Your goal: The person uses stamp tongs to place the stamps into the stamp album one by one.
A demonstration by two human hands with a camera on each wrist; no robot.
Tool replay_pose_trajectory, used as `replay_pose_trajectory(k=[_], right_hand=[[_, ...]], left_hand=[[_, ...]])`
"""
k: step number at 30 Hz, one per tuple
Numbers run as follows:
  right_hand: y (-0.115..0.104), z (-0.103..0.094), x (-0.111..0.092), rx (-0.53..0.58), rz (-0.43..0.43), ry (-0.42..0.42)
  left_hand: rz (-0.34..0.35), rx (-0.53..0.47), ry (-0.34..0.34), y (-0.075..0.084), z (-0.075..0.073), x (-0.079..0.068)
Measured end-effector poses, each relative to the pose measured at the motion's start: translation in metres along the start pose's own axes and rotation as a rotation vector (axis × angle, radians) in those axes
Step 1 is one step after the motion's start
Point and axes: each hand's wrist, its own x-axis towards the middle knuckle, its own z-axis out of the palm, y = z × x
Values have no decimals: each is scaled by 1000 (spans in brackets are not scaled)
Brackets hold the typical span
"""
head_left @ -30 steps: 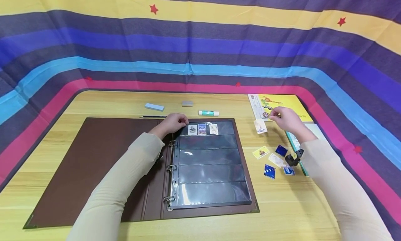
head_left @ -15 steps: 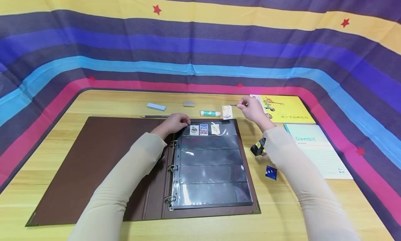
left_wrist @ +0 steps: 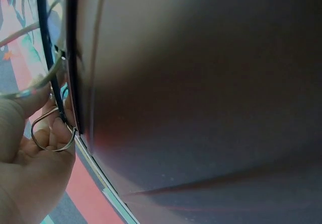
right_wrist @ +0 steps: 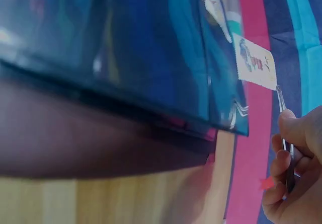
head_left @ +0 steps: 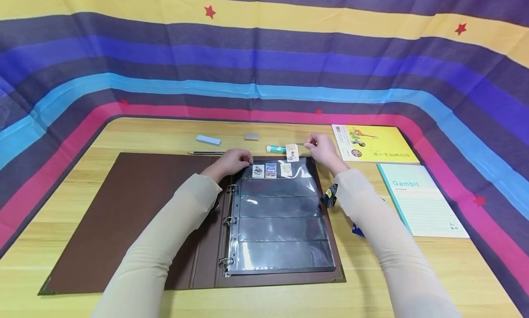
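In the head view, right of upper centre, the right hand (head_left: 323,150) grips tweezers (right_wrist: 290,176) holding a stamp (head_left: 292,153); it lies just left of that nearer hand, long axis upright, above the top edge of the page (head_left: 285,228), whose upper-left corner the left hand (head_left: 231,163) pinches.

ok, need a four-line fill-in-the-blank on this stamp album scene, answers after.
1. In the person's right hand, slim metal ____ hold a white, perforated paper stamp.
2. The top row of the dark, rectangular plastic page shows ____ stamps.
3. At that page's upper left corner is the ____ hand.
4. The white, lined notebook with a turquoise edge is titled ____.
Missing words: tweezers, three, left, Gambit.
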Motion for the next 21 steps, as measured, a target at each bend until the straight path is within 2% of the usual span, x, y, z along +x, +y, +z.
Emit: replay_pose_trajectory(k=[3, 8, 17, 21], right_hand=[[3, -1, -3, -19, 5, -12], [10, -5, -8, -65, -33, -37], [13, -15, -12, -40, -16, -115], [12, -19, -13, -40, -60, -133]], left_hand=[[-1, -5, -4, 0, -1, 0], [-12, -14, -12, 0, -1, 0], [-19, -13, -3, 1, -1, 0], [-16, -24, -5, 1, 0, -1]])
